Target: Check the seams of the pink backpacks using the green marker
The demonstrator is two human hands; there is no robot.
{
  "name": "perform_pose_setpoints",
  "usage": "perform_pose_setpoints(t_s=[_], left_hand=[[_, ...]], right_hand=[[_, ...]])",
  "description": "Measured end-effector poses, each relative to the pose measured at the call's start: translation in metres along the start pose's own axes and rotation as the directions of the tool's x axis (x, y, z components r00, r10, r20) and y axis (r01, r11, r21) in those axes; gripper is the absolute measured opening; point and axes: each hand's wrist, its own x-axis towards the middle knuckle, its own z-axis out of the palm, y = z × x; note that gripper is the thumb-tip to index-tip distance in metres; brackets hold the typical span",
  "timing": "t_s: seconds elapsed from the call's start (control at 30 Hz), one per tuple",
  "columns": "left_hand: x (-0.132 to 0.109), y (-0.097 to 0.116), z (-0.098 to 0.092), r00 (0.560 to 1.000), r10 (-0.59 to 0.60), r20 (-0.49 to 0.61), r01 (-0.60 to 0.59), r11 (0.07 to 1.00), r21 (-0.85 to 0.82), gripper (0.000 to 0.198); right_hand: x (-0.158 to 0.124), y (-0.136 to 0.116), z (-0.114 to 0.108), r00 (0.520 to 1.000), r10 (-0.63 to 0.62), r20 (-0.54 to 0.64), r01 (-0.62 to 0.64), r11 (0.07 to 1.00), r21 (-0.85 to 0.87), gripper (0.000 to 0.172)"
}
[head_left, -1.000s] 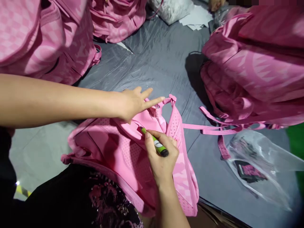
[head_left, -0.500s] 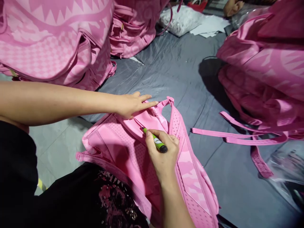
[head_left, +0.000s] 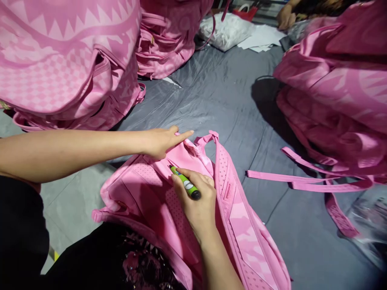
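Observation:
A pink backpack (head_left: 250,229) with camouflage patches and perforated padding lies in front of me, its straps and back side facing up. My left hand (head_left: 161,141) is at its upper edge, index finger stretched out and the lower fingers closed over the fabric. In my right hand (head_left: 198,201) is a green marker (head_left: 185,183) with black ends, pinched between thumb and fingers. Its narrow tip points up and left, close to the pink fabric below my left hand. Whether the tip touches the cloth I cannot tell.
Pink backpacks (head_left: 69,64) are piled at the left, with more pink bags (head_left: 335,92) stacked at the right. Loose straps (head_left: 290,177) trail over the grey table cover (head_left: 223,96). Farther back are a white plastic bag (head_left: 225,30), papers (head_left: 261,38) and another person's hand (head_left: 286,17).
My right hand and the marker have moved left along the backpack. My left hand's fingers are less spread, with the index finger extended. The view has shifted slightly.

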Motion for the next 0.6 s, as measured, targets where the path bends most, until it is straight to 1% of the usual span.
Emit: perform_pose_setpoints(t_s=[0.07,0.13,0.3,0.37,0.5,0.6], left_hand=[[0.000,-0.002,0.002,0.999,0.013,-0.032,-0.013,1.000,-0.004,0.106],[0.001,-0.004,0.002,0.999,0.014,-0.040,-0.014,1.000,-0.007,0.107],[0.007,-0.009,-0.003,0.996,0.042,0.075,-0.040,0.999,-0.033,0.126],[0.009,-0.010,-0.004,0.995,0.045,0.091,-0.042,0.999,-0.029,0.128],[0.007,-0.010,-0.001,0.998,0.043,0.042,-0.043,0.999,-0.011,0.113],[0.005,-0.011,0.000,0.998,0.046,0.040,-0.045,0.999,-0.009,0.106]], right_hand=[[0.003,0.002,0.004,1.000,0.007,0.014,-0.007,1.000,-0.027,0.018],[0.005,0.004,0.005,0.999,0.007,0.035,-0.005,0.999,-0.049,0.018],[0.009,-0.001,-0.002,0.996,0.011,0.086,-0.008,0.999,-0.040,0.022],[0.011,-0.002,-0.002,0.994,0.010,0.109,-0.007,1.000,-0.023,0.023],[0.017,0.000,0.007,0.991,-0.038,0.132,0.032,0.999,0.043,0.023],[0.020,0.002,0.012,0.990,-0.064,0.124,0.057,0.997,0.060,0.023]])
